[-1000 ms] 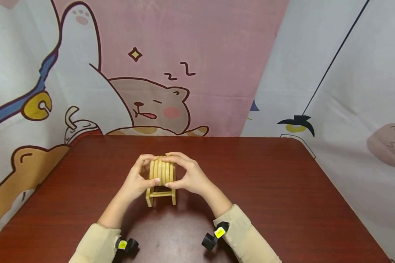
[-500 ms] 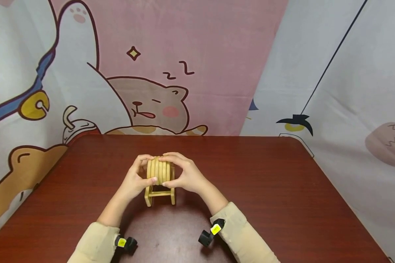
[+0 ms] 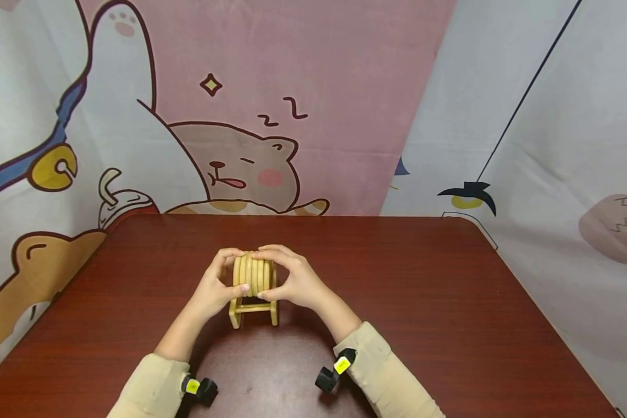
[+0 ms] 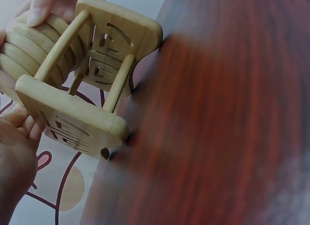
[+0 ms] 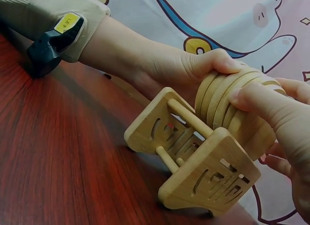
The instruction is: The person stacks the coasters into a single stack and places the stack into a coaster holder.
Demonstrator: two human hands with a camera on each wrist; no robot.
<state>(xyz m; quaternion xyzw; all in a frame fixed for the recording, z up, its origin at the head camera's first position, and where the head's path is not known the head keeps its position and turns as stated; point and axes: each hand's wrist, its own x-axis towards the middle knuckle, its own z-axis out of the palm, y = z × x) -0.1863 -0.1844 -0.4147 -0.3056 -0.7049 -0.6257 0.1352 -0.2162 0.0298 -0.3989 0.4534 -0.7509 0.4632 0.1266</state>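
A stack of several round wooden coasters [image 3: 254, 276] stands on edge at the top of a small wooden coaster holder [image 3: 256, 308]. My left hand [image 3: 214, 288] grips the stack from the left, thumb on the near rim and fingers over the top. From the right, my right hand [image 3: 299, 281] holds the same stack between thumb and fingers. The holder rests upright on the table, its side panels [image 5: 208, 174] pierced with cut-out slots and joined by round rods. In the left wrist view the coasters [image 4: 29, 48] sit between the two panels' upper ends.
The reddish-brown table [image 3: 423, 302] reaches out on all sides of the holder. Behind it hangs a cloth [image 3: 355, 116] printed with cartoon animals. Black wrist cameras [image 3: 206, 392] are strapped over the beige sleeves [image 3: 151, 383].
Both hands and the coasters have come down very slightly against the holder in the last half second. The grip looks the same, and the holder stays in place.
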